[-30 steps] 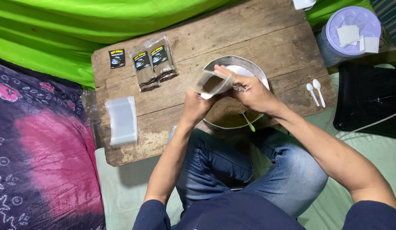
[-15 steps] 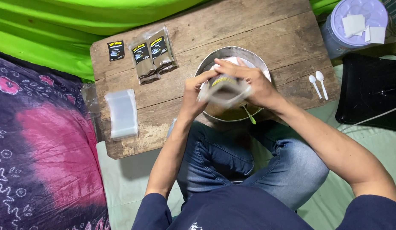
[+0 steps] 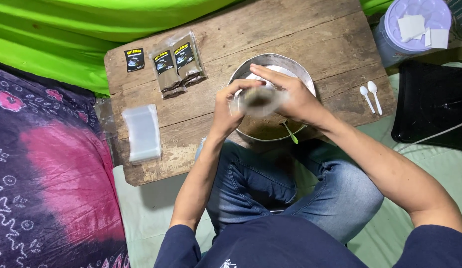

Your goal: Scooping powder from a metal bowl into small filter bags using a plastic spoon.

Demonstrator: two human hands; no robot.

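A low, worn wooden table of rough planks is sitting on the floor, its surface scratched and its near left corner showing pale, flaking patches. A bright green cloth is lying bunched behind the table, running along the top and left of the view. A purple and pink patterned fabric is spreading over the left side. A pale green mat is covering the floor below the table. To the right, a black tray is resting on the floor with a white cable running across it. Soft, even light is falling from above, casting faint shadows.
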